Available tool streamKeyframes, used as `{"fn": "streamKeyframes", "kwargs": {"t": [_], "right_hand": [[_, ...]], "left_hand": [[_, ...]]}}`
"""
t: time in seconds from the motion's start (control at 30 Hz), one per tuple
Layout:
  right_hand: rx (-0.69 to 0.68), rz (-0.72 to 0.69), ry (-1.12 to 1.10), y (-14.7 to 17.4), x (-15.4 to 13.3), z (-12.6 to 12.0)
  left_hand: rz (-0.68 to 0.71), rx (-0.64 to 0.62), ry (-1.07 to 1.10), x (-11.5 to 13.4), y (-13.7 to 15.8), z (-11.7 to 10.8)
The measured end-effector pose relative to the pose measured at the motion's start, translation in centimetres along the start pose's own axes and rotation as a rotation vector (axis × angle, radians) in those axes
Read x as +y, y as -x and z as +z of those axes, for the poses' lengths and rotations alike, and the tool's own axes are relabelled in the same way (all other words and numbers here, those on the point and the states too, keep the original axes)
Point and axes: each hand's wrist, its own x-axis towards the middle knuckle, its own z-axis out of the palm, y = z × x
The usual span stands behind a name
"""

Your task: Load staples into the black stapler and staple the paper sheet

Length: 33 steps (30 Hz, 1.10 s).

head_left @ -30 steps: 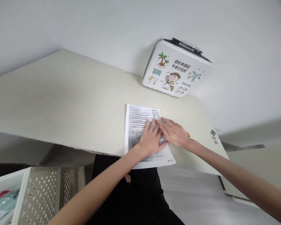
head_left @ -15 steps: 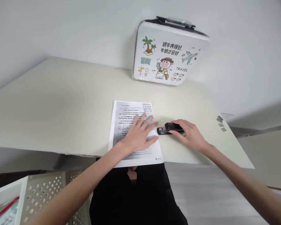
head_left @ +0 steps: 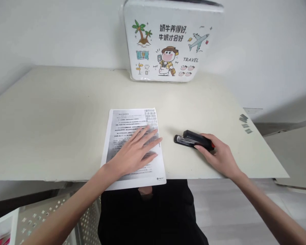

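My left hand lies flat with fingers spread on printed paper, covering part of the text. The paper's near edge hangs slightly over the table's front edge. To the right, my right hand grips the rear end of a black stapler, thumb on the near side. The stapler rests on the table, its nose pointing left toward the paper with a gap between them. A bit of red shows at its back end, by my fingers.
A white case with cartoon prints stands against the wall at the back of the pale table. Several small staple strips lie near the right edge. A perforated basket stands below at the lower left.
The stapler has drawn back to the right, away from the paper's right edge, where its nose was before. My left hand stays flat on the paper. The view has shifted.
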Motion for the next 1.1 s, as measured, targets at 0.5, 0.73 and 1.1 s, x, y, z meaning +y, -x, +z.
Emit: {"fn": "streamKeyframes", "kwargs": {"t": [0.5, 0.73, 1.1], "right_hand": [[0.003, 0.042, -0.005, -0.8, -0.4, 0.1], [0.005, 0.07, -0.049, -1.0, -0.7, 0.0], [-0.002, 0.11, -0.307, -1.5, -0.1, -0.5]], "left_hand": [[0.033, -0.003, 0.053, -0.4, 0.2, 0.3], [0.048, 0.035, 0.063, -0.5, 0.3, 0.2], [-0.019, 0.054, 0.003, -0.4, 2.0, -1.3]]}}
